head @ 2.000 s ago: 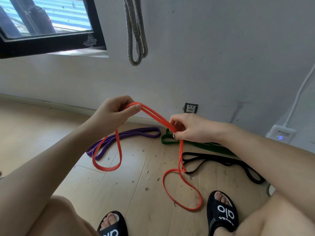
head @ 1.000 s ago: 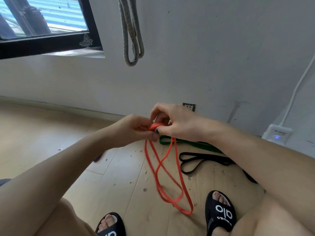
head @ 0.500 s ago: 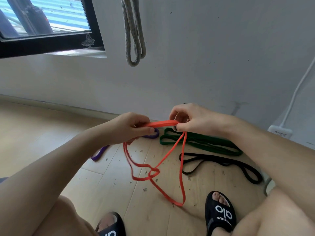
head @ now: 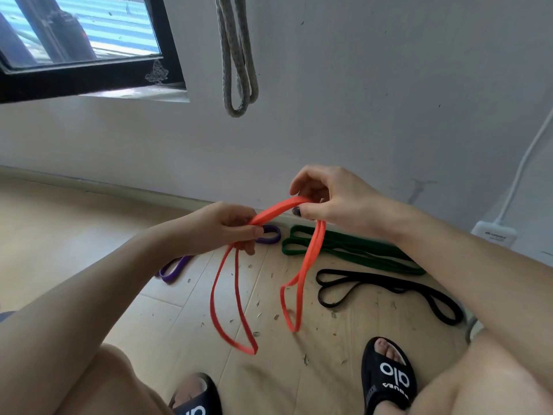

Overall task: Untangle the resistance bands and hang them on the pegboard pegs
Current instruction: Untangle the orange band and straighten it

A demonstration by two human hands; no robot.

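bands: 5 – orange [head: 270, 213], purple [head: 172, 272], green [head: 353, 247], black [head: 389, 284], grey [head: 238, 55] | hands: 2 – left [head: 224, 227], right [head: 335, 197] | slippers: 2 [head: 389, 375] | window: 1 [head: 80, 40] | adapter: 1 [head: 493, 235]

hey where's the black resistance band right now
In the head view the black band lies on the wooden floor at the right, just in front of the green band and beyond the right foot's sandal.

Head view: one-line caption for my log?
Both hands, left and right, hold an orange band, loops hanging above the floor.
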